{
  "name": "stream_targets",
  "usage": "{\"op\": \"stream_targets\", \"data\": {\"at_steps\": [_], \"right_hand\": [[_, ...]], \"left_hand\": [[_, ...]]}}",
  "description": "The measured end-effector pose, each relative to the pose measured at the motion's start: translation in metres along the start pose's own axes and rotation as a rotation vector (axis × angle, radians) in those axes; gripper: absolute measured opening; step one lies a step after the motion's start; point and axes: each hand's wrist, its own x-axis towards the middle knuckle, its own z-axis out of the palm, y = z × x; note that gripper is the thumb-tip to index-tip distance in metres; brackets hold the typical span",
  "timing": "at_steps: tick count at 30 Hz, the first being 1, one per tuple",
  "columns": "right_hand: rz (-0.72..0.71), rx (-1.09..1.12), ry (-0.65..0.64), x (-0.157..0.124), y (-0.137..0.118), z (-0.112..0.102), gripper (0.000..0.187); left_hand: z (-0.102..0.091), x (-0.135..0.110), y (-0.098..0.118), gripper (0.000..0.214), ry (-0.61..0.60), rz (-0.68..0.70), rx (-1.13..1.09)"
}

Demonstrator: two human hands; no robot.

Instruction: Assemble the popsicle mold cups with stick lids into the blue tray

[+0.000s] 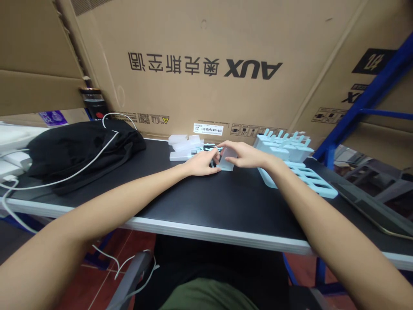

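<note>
Near the back middle of the black table, my right hand grips a translucent white popsicle mould, fingers over its top and thumb on its near face. The mould's lower edge looks pale blue. My left hand is curled in at the mould's lower left, thumb tip against its bottom edge. Part of the grip is hidden behind the fingers. Just behind my left hand lie several loose translucent mould cups, with thin light-blue sticks partly hidden beside them.
At the right, a light-blue popsicle rack lies by a group of assembled moulds with sticks upward. A dark flat device lies farther right. A black cloth bag and white cables are left. A large cardboard box stands behind.
</note>
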Motion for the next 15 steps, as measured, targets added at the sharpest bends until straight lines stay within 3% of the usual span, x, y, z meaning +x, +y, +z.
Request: {"op": "stream_targets", "data": {"at_steps": [7, 15], "right_hand": [[-0.042, 0.025, 0.014, 0.0011, 0.0015, 0.0029, 0.049], [-0.015, 0.100, 0.061, 0.0006, 0.0065, 0.0059, 0.059]], "left_hand": [[0.0016, -0.0003, -0.0035, 0.035, 0.015, 0.031, -0.025], [0.0029, 0.0000, -0.0031, 0.033, 0.005, -0.012, -0.075]]}}
